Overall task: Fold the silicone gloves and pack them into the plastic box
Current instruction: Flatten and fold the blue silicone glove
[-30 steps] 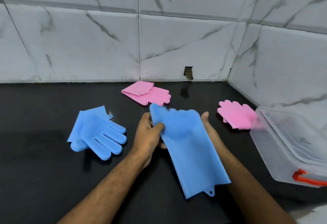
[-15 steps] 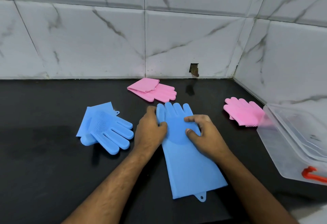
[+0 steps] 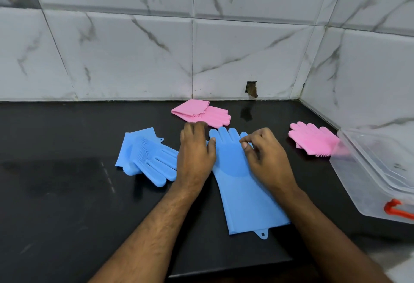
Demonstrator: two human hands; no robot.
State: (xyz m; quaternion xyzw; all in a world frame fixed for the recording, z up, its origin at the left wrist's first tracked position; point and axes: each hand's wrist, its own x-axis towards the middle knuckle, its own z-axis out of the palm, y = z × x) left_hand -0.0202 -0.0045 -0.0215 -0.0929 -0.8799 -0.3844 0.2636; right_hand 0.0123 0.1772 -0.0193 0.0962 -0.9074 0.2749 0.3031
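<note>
An unfolded blue silicone glove (image 3: pixel 244 193) lies flat on the black counter (image 3: pixel 67 204), fingers toward the wall, cuff toward me. My left hand (image 3: pixel 195 155) lies palm down at its left edge, thumb touching the glove. My right hand (image 3: pixel 266 159) rests on the glove's right side, fingers curled, thumb and forefinger pinched at the edge by the little finger. A folded blue glove (image 3: pixel 147 157) lies to the left. One folded pink glove (image 3: pixel 201 112) sits near the wall, another (image 3: pixel 313 139) lies beside the clear plastic box (image 3: pixel 369 170).
The open box stands at the right edge of the counter with a red latch (image 3: pixel 394 209) on its near side. Marble-tiled walls close off the back and right. A small hole (image 3: pixel 251 89) shows in the back wall.
The blue glove was held up in both hands a second ago; it now lies flat on the counter. My hands have slid up toward its fingers, and the view has tilted upward.
</note>
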